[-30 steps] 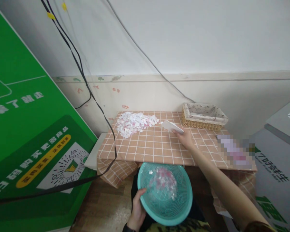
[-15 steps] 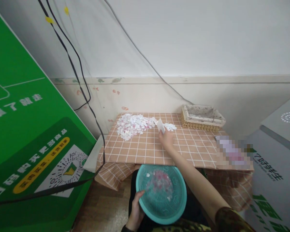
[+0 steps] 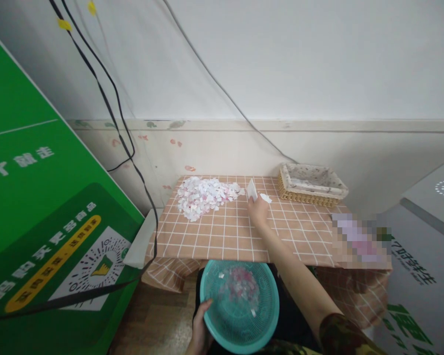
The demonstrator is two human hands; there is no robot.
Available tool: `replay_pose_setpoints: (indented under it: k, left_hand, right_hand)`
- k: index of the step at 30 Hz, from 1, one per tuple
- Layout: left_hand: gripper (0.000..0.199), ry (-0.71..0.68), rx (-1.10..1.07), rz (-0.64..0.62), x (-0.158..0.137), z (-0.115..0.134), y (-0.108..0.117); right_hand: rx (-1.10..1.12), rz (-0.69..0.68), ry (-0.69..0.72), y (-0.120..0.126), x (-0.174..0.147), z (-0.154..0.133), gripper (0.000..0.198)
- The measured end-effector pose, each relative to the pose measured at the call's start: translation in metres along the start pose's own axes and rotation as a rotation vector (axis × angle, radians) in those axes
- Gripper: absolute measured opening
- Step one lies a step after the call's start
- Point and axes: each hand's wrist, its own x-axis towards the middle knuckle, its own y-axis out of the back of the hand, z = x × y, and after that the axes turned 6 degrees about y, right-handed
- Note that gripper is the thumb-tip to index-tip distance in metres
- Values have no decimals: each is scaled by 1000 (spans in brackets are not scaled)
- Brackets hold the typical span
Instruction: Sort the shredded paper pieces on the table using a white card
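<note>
My left hand (image 3: 201, 326) grips the near-left rim of a teal plastic colander (image 3: 268, 313), its thumb over the edge. The colander sits at my lap, just below the table's front edge. Pinkish and white paper scraps (image 3: 240, 285) lie inside it. Over the tablecloth, my right hand (image 3: 259, 211) is closed on a white card (image 3: 251, 190), held upright. To the card's left spreads a large pile of small white and pink paper scraps (image 3: 202, 196). A few more white scraps (image 3: 266, 198) show just right of the hand, partly hidden by it.
A brown checked cloth (image 3: 222, 241) covers the table, which stands against the wall. At its back right is a cloth-lined wicker basket (image 3: 311, 197). A blurred item (image 3: 358, 239) lies at the right end. A green panel (image 3: 70, 207) and a hanging black strap (image 3: 146, 185) stand left.
My right hand has shifted slightly right with the card, and fewer scraps show on its right side. The colander sits a little lower and further left in view, with my left hand still on it.
</note>
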Motion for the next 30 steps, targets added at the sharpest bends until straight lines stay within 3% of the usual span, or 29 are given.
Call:
replay_pose_setpoints:
  k: [7, 10, 13, 17, 22, 26, 30]
  left_hand:
    - [37, 142, -106, 131, -4, 9, -6]
    - [39, 130, -119, 230, -3, 11, -8]
    - [41, 101, -122, 279, -2, 12, -8]
    - [41, 96, -105, 191, 1, 10, -4]
    - [29, -34, -63, 93, 6, 6, -1]
    - [29, -56, -51, 115, 4, 5, -5]
    - [33, -111, -36, 140, 2, 5, -8]
  right_hand:
    - [-21, -91, -2, -22, 58, 7, 38]
    - [-8, -134, 43, -23, 71, 10, 36]
    - [9, -174, 104, -16, 62, 13, 36]
    - [62, -220, 257, -1, 25, 14, 30]
    - [196, -257, 415, 9, -8, 9, 30]
    - [244, -214, 408, 12, -3, 13, 30]
    - [157, -168, 368, 17, 4, 20, 28]
